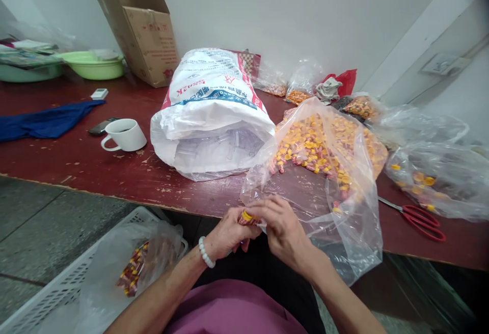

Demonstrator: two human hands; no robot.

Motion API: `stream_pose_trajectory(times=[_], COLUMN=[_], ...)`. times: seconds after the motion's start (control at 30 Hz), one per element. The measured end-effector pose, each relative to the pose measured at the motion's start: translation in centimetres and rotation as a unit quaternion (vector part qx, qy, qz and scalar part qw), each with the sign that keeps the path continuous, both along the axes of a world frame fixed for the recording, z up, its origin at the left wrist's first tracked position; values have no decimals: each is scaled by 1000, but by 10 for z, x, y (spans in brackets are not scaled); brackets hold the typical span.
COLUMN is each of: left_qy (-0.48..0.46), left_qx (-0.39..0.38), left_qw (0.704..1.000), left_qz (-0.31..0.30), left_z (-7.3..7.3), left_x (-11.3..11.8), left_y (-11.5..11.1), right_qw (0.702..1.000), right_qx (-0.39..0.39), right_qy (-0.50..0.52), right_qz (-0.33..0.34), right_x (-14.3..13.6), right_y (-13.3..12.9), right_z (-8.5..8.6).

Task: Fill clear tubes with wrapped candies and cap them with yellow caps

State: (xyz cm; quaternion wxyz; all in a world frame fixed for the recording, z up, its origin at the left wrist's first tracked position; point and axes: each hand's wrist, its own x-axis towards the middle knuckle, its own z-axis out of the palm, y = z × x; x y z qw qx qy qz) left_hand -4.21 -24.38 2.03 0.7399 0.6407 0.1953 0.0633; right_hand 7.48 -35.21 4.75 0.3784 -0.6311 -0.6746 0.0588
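Note:
My left hand (233,232), with a pale bead bracelet at the wrist, is wrapped round a small item with a yellow top and red-patterned body (247,217) at the table's front edge. My right hand (278,224) meets it from the right, fingers bent over the yellow top; what its fingertips grip is hidden. Just beyond, a clear plastic bag (353,242) lies open with many yellow and red pieces (313,143) in it. A white printed sack (217,105) stands behind my hands, its mouth facing me and showing clear plastic containers (233,143).
A white mug (128,136) stands left of the sack, a cardboard box (153,44) behind. Red-handled scissors (424,222) and more plastic bags (451,181) lie at the right. Below left, a white basket (72,278) holds a bag of yellow and red pieces (134,268).

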Motion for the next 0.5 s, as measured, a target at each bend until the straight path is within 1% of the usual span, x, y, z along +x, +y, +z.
stream_pose_trajectory(times=[0.03, 0.1, 0.13, 0.17, 0.23, 0.27, 0.33, 0.4, 0.5], left_qy=[-5, -22, -31, -41, -62, -72, -85, -87, -90], left_qx=[-32, -120, -162, -198, -253, -273, -301, -319, -343], left_qw=[999, 993, 986, 979, 965, 959, 949, 943, 935], left_qz=[1, 0, 1, 8, 26, 35, 45, 40, 26], left_z=[0, -1, -2, -3, -6, -8, -11, -13, -14], left_x=[-1, -2, -3, -3, -4, -4, -3, -2, 0], left_y=[1, 4, 5, 6, 7, 6, 4, 3, 2], right_qw=[999, 988, 982, 980, 985, 989, 993, 995, 997], right_qx=[8, 3, -11, -32, -64, -67, -57, -41, -10], right_qy=[44, 132, 155, 159, 132, 114, 88, 76, 52], right_qz=[-22, -82, -104, -111, -86, -70, -55, -59, -62], right_x=[2, 4, 4, 2, -4, -7, -13, -15, -15], right_y=[-1, -3, -4, -5, -5, -5, -2, 2, 8], right_z=[-1, -3, -5, -7, -13, -16, -23, -27, -27])
